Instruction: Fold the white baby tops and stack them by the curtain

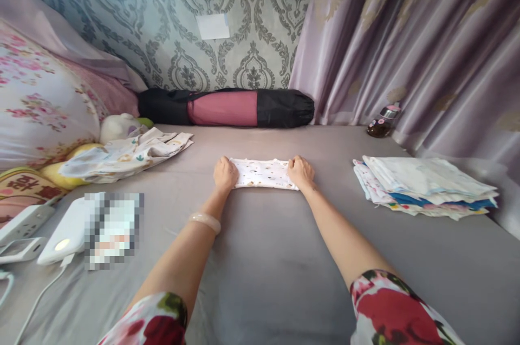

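Observation:
Between my two hands lies a white printed cloth, folded into a flat strip with small dark and yellow figures on it. My left hand is closed on its left end. The right end is gripped by my right hand, its fingers curled in. Both arms reach straight forward, and the cloth rests on or just over the grey bed sheet. The fingertips are mostly hidden behind the knuckles.
A stack of folded cloths lies at right, with a brown bottle behind. A black and pink roll bag lines the wall. At left are a crumpled printed garment, a power strip and a white charging device with a cable.

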`<state>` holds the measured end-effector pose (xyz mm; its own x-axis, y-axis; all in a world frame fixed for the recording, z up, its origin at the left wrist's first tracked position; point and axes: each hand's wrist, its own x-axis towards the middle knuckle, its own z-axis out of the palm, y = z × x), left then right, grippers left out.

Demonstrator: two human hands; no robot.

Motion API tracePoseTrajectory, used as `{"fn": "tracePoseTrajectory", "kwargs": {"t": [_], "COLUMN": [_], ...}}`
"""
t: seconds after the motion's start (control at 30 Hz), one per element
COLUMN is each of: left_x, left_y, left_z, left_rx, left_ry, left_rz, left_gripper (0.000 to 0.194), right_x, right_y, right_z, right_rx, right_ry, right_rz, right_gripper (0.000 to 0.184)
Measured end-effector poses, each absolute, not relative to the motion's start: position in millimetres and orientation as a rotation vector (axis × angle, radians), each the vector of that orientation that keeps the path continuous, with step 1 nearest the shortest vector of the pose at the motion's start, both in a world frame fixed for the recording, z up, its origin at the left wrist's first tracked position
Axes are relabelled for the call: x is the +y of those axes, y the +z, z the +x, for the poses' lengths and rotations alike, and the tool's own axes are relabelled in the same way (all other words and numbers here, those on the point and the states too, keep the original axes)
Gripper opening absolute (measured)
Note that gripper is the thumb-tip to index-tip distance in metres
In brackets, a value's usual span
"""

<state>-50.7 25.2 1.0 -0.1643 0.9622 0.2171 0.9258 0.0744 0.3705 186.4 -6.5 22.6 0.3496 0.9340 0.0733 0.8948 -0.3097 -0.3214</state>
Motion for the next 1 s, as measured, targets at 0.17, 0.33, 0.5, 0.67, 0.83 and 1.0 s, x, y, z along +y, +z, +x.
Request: {"fn": "tracePoseTrajectory", "kwargs": {"t": [0.17, 0.33, 0.5, 0.67, 0.83, 1.0], "left_x": [28, 28, 8, -12, -16, -18], "left_y": [-1, 1, 17, 23, 15, 10], "left_z": [-52, -60, -49, -17, -10, -13], "left_rx": [2.224, 2.152, 2.174, 1.814, 1.772, 1.772], "left_ry": [0.673, 0.721, 0.797, 0.622, 0.425, 0.37], "left_rz": [1.953, 1.922, 2.083, 2.516, 2.58, 2.556], "left_gripper": [0.032, 0.032, 0.039, 0.036, 0.04, 0.045], "right_x": [-6, -6, -22, -35, -34, -33], "right_y": [19, 29, 46, 42, 29, 19], "right_z": [187, 199, 187, 145, 124, 126], "right_rx": [-1.616, -1.748, -1.808, -2.218, -2.311, -2.313], "right_ry": [0.183, 0.347, 0.061, 0.075, 0.198, 0.21], "right_rz": [-2.287, -2.259, -2.156, -1.758, -1.742, -1.744], "right_gripper": [0.034, 0.035, 0.037, 0.043, 0.05, 0.052]}}
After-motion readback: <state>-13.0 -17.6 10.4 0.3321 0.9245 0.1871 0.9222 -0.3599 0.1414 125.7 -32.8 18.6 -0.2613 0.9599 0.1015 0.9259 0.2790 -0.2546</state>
